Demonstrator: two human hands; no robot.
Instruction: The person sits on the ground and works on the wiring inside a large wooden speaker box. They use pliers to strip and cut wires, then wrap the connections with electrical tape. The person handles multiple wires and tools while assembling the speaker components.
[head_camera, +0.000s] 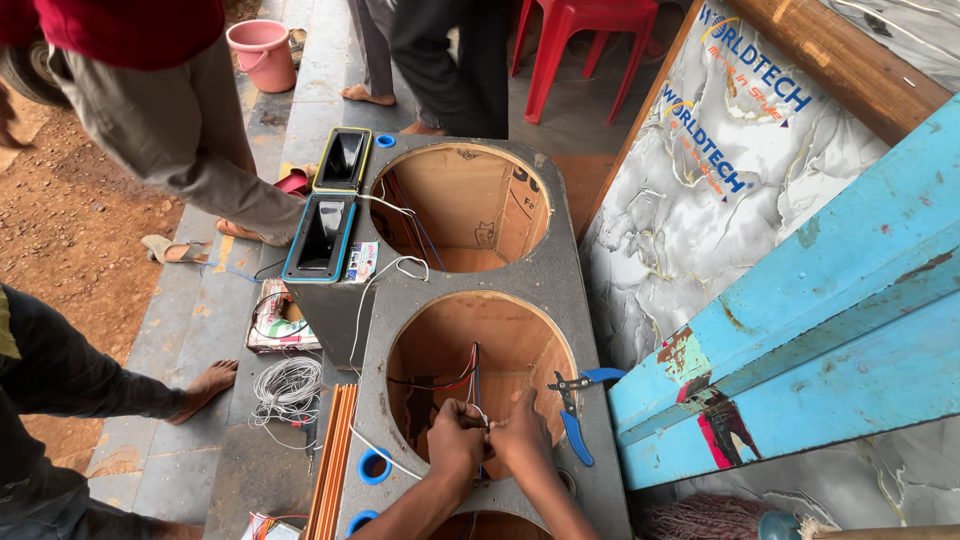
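A grey speaker cabinet (560, 290) lies face up with two large round openings showing bare wood inside. My left hand (455, 440) and my right hand (525, 432) meet over the near edge of the nearer opening (440, 345). Both pinch thin red, blue and white wires (470, 375) that rise out of that opening. Blue-handled pliers (575, 405) rest on the cabinet just right of my right hand, untouched.
Two black horn tweeters (330, 205) sit at the cabinet's left. A white wire coil (288, 388) and an orange strip bundle (333, 455) lie on the floor at left. Blue planks (830, 330) and a marbled panel (720, 190) lean at right. Other people's legs stand behind and left.
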